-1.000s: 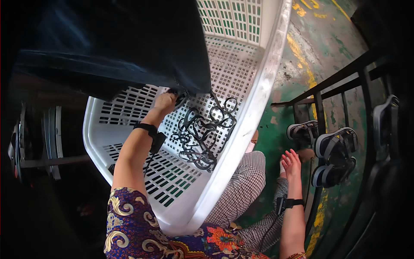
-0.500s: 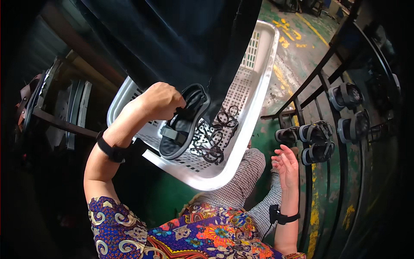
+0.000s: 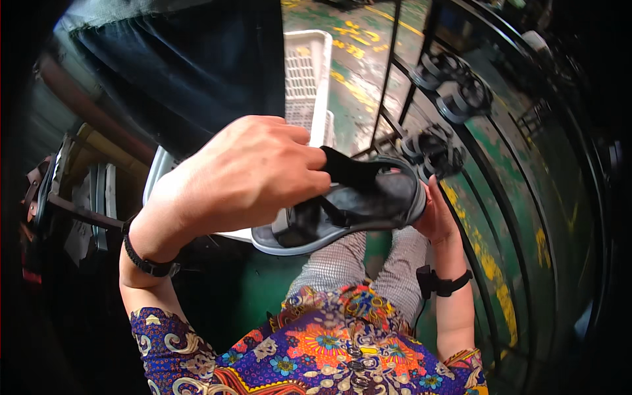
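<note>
A black strapped sandal (image 3: 368, 204) with a grey sole edge is held sideways above my lap. My left hand (image 3: 247, 174) is closed on a dark strap at the sandal's upper side, with its fingertips pinched together. At the sandal's right end my right hand (image 3: 438, 214) cups the sole edge, thumb up; its other fingers are mostly hidden behind the sandal. The white plastic basket (image 3: 319, 85) lies beyond and below, largely covered by my left arm and a dark hanging cloth (image 3: 184, 79).
On my right stands a black metal rack (image 3: 487, 191) with several sandals (image 3: 434, 151) on its bars. The green floor (image 3: 359, 72) with yellow markings shows past the basket. A frame holding pale panels (image 3: 99, 204) is at my left.
The sandal has come up out of the basket and moved right, toward me. My right hand, empty before, now holds its far right end. My view has turned rightward.
</note>
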Tool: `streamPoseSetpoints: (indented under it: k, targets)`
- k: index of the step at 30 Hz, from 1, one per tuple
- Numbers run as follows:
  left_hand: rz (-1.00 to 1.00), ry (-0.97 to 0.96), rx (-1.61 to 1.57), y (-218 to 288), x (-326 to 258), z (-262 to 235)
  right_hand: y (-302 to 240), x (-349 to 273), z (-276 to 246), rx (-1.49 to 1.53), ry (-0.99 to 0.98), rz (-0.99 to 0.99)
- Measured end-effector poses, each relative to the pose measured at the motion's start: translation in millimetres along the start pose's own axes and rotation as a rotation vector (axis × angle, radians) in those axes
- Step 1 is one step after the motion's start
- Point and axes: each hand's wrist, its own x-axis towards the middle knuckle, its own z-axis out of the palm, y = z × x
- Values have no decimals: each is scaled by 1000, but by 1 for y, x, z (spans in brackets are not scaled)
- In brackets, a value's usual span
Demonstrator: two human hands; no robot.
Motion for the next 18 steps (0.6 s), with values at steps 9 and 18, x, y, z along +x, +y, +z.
streamPoseSetpoints:
  k: [9, 18]
  targets:
    - [377, -34, -210, 95, 69, 59, 55, -151, -1, 4, 229, 261]
    - [-523, 689, -1308, 126, 41, 204, 128, -198, -6, 232, 658, -166]
